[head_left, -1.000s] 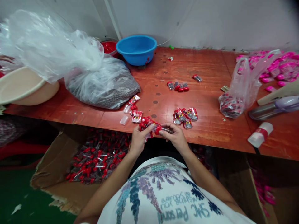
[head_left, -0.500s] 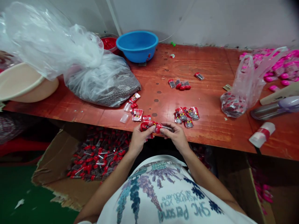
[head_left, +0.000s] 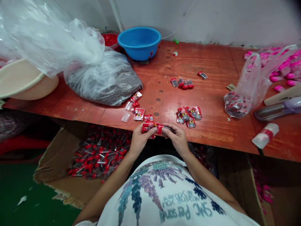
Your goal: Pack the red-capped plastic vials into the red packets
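My left hand [head_left: 139, 138] pinches a red printed packet [head_left: 147, 126] at the table's front edge. Closed beside it, my right hand [head_left: 177, 136] grips a small clear container with a red cap [head_left: 160, 128], its capped end against the packet. My fingers hide part of both. Just beyond my left hand lie a loose red packet [head_left: 148, 118], a red-and-white packet [head_left: 139, 114] and a clear empty case [head_left: 125, 117]. Farther right, several filled red packets [head_left: 189, 115] lie in a pile.
A big clear bag of dark beads [head_left: 110, 89] stands left, near a cream basin [head_left: 44, 88] and a blue basin [head_left: 139, 50]. Small red-capped containers [head_left: 185, 84] lie mid-table. At right are a knotted plastic bag [head_left: 237, 105] and a bottle [head_left: 270, 112]. Below sits a cardboard box [head_left: 53, 157].
The packet and container have come closer together, the cap now against the packet. My hands stay nearly in place. The view has tilted slightly, shifting the table items.
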Tool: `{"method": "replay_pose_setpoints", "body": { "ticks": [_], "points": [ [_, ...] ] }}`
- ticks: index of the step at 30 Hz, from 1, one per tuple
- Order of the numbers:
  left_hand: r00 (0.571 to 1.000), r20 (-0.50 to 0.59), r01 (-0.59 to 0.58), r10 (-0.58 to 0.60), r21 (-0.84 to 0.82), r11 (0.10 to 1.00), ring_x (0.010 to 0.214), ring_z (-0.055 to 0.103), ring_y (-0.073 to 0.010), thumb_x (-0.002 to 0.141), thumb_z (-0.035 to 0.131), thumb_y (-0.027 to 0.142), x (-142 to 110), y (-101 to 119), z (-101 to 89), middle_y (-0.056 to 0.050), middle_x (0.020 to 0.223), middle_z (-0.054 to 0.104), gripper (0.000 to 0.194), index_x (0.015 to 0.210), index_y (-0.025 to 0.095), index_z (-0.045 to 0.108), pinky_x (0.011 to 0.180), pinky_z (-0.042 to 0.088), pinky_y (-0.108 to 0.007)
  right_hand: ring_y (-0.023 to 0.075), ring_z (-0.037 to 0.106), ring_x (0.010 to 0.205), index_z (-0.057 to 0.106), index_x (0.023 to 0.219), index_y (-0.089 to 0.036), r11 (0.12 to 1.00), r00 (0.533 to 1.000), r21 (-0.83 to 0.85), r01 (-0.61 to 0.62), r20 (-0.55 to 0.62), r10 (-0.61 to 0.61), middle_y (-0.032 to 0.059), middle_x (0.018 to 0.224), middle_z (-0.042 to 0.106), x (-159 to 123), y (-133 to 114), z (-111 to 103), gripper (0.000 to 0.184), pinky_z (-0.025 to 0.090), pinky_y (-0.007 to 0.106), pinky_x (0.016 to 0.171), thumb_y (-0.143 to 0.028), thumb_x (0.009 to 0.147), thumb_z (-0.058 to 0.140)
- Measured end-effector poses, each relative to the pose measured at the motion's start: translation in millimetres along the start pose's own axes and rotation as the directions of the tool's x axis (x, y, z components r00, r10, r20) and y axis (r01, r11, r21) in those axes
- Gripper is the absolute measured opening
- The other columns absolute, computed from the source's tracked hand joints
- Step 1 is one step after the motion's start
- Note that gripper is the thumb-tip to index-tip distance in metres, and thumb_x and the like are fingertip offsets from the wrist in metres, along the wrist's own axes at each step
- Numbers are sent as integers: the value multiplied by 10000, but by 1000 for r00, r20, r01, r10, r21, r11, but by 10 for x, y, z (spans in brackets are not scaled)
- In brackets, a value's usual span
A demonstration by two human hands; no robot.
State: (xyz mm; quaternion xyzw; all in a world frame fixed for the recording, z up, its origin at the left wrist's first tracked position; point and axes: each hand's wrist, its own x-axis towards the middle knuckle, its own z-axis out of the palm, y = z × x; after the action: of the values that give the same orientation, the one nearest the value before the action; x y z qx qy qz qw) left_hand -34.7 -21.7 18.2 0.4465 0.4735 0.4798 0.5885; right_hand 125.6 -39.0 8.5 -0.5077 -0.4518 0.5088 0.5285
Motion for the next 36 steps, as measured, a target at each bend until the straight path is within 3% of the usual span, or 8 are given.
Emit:
{"method": "replay_pose_setpoints", "body": {
  "ticks": [5,12,17,27,32,36],
  "points": [
    [1000,-19,8,-9,-45,999,708,646,-154,691,738,320,-23,18,23,-38,864,704,291,925,155,683,580,552,-246,148,606,731,708,975,-231,990,993,-93,107,-49,-112,39,929,666,-23,-6,29,240,492,218,548,-354,773,669],
    [993,-64,89,-95,-100,991,609,622,-139,639,772,338,5,-2,34,-44,793,697,333,886,129,695,500,520,-227,90,535,493,691,956,-196,985,994,136,-107,11,106,-25,645,626,38,70,33,283,437,192,427,-398,759,668],
    [989,-108,89,-99,-93,992,561,615,-132,631,779,333,14,-14,38,-43,762,699,331,880,130,699,444,494,-209,75,534,498,687,954,-198,989,995,109,-96,-7,98,-27,670,629,22,92,34,281,419,171,426,-382,742,688],
    [997,-51,61,-60,15,998,633,631,-139,678,747,347,-26,4,14,-46,810,707,337,940,140,698,505,519,-215,71,495,483,680,947,-196,998,998,51,-36,-56,39,-37,614,590,-6,99,65,253,401,173,432,-375,769,664],
    [997,-56,53,-50,51,997,662,641,-149,682,743,349,-45,6,7,-50,839,710,338,945,143,694,522,531,-223,79,517,549,687,939,-209,999,995,13,40,-95,-39,-10,746,631,-31,131,84,221,428,187,483,-360,779,662],
    [995,-91,46,-45,15,999,671,644,-154,665,757,333,-66,1,26,-53,861,715,350,953,145,692,531,535,-234,96,542,589,680,968,-215,999,996,42,32,-81,-29,3,812,647,-27,142,93,243,448,198,503,-367,779,664]
  ]
}}
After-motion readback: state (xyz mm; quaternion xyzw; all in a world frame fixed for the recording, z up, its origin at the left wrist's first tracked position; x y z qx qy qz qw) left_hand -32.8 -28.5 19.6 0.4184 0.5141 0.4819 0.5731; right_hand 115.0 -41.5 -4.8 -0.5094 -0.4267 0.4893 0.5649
